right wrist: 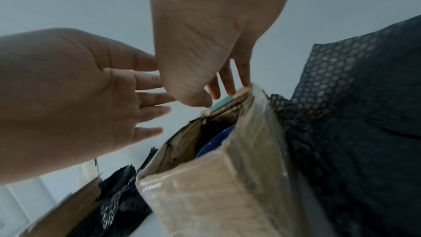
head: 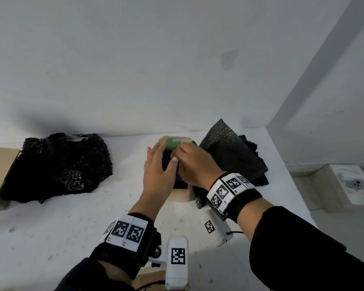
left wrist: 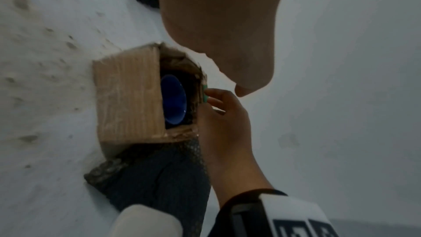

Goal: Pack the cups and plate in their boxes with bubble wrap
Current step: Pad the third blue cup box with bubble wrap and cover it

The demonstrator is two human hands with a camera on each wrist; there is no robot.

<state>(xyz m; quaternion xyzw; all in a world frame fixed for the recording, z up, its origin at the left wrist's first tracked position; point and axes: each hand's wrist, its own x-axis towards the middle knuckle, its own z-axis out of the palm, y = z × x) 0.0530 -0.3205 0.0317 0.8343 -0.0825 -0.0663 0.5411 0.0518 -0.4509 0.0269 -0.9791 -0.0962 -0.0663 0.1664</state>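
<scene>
1. Small cardboard box [left wrist: 127, 96]: on the white table [head: 61, 223], open at the top, walls taped over
2. Blue cup [left wrist: 174, 100]: inside the small cardboard box, dark wrap around it, rim showing
3. Right hand [head: 195, 166]: over the far side of the box, fingers [right wrist: 230, 80] straight and slightly apart, tips resting on the raised flap [right wrist: 227, 102], which bears a green patch
4. Left hand [head: 158, 171]: above the near-left edge of the box, fingers spread and straight, holding nothing
5. Black bubble wrap sheet [head: 233, 152]: just right of the box, touching its side, far edge raised
6. Black bubble wrap bundle [head: 59, 166]: well left of the box, lying on the table
7. Second cardboard box [head: 0, 164]: at the table's left edge, touching the bundle; contents cannot be told
</scene>
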